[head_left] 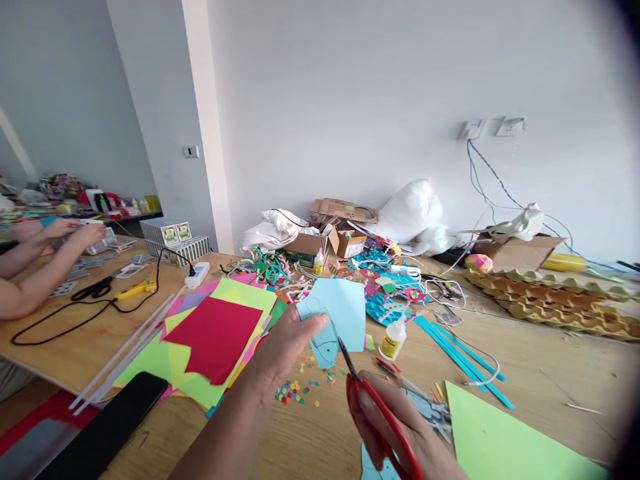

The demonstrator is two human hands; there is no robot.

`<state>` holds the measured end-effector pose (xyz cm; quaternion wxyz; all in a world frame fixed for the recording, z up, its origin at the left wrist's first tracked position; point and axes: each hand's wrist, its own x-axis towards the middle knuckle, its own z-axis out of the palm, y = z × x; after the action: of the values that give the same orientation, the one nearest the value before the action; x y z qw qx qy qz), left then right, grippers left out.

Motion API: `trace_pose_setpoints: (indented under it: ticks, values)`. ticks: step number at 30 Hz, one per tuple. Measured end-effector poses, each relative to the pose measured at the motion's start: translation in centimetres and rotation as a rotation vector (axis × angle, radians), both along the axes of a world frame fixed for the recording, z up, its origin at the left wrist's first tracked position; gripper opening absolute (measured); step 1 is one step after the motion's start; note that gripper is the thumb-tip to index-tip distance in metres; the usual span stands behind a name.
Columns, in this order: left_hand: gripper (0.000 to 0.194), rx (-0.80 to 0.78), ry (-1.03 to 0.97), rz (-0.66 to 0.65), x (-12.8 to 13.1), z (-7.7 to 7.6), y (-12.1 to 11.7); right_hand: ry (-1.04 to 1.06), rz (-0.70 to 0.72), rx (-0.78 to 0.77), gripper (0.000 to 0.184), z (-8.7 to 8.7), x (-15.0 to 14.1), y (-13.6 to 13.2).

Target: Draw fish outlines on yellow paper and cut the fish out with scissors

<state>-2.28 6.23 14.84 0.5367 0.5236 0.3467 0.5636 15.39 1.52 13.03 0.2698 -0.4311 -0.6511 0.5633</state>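
Observation:
My left hand [295, 337] pinches a light blue sheet of paper [347, 307] by its left side, thumb on top. A fish shape is drawn on the sheet in dark lines, and part of the edge near it is cut. In my right hand [395, 420] is a pair of red-handled scissors [354, 373], its fingers through the loops. The blade tips are at the paper's lower edge, beside the fish drawing. Below the sheet lie small round confetti dots [295, 392] in several colours. Another light blue paper piece [373, 463] is partly hidden under my right hand.
Coloured paper sheets [220, 333] are stacked at left, near a black phone-like slab [143, 393]. A glue bottle [393, 339], blue strips [460, 360] and a green sheet [500, 433] lie right. Egg trays [545, 303] stand behind. Another person's hands [75, 233] work at far left.

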Motion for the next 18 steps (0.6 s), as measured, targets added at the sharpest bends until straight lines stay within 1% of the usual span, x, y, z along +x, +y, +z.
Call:
trace_pose_setpoints:
  ticks: [3,5,6,8,9,12,14,15,18]
  values:
    - [0.022,0.023,0.117,0.024,-0.8,0.1,0.1,-0.063,-0.097,0.070,0.050,1.4,0.9,-0.6]
    - [0.020,0.027,0.201,0.002,-1.0,0.2,0.0,-0.089,-0.156,0.123,0.051,2.2,1.5,-0.8]
    - [0.020,0.027,0.231,-0.020,-1.0,0.3,-0.1,-0.089,-0.154,0.135,0.050,2.4,1.6,-0.8]
    - [0.018,0.028,0.246,-0.077,-0.7,0.4,-0.3,-0.076,-0.108,0.136,0.047,2.3,1.8,-0.5]
    - [0.018,0.023,0.235,-0.110,-0.5,0.3,-0.4,-0.069,-0.052,0.123,0.045,2.1,1.8,-0.3]
    - [0.030,-0.006,0.171,-0.182,0.0,0.2,-0.6,-0.013,0.002,0.125,0.043,1.2,1.7,0.5]
    - [0.036,-0.015,0.126,-0.199,0.2,0.2,-0.6,0.012,0.020,0.123,0.041,1.0,1.6,0.8]
    - [0.035,-0.016,0.111,-0.201,0.3,0.2,-0.7,0.012,0.032,0.123,0.041,1.0,1.6,0.9]
    - [0.026,-0.012,0.109,-0.165,0.3,0.3,-0.7,0.004,0.047,0.119,0.039,1.3,1.6,0.9]
